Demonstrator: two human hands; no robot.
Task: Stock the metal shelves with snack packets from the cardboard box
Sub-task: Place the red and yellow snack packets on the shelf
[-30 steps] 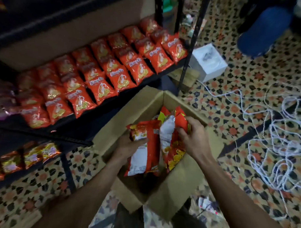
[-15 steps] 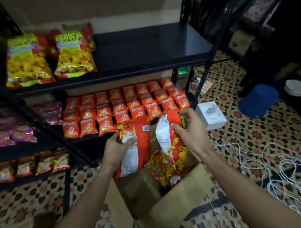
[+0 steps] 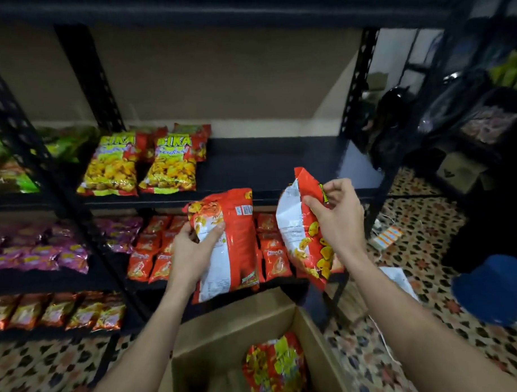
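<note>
Holding Two Snack Packets Ahead of the Middle Shelf

Head view: the left hand (image 3: 191, 251) grips a red snack packet (image 3: 233, 234) by its upper left edge, with the thumb across the printed back panel. The right hand (image 3: 337, 219) pinches a second red packet (image 3: 296, 226) near its top seal, and this packet hangs tilted. Both packets are off the shelf, in front of its lip and above the open cardboard box (image 3: 255, 316), where more packets (image 3: 275, 368) lie. The middle shelf board (image 3: 265, 163) is bare to the right of the yellow "BIKA" packets (image 3: 112, 168); that area is the likely target.

Risks: the right-hand pinch holds only a thin edge, so the packet may swing or slip. A packet set too near the lip could slide off onto the small orange packets (image 3: 276, 265) below. Print on the held packets is blurred, so the brand cannot be read.
</note>
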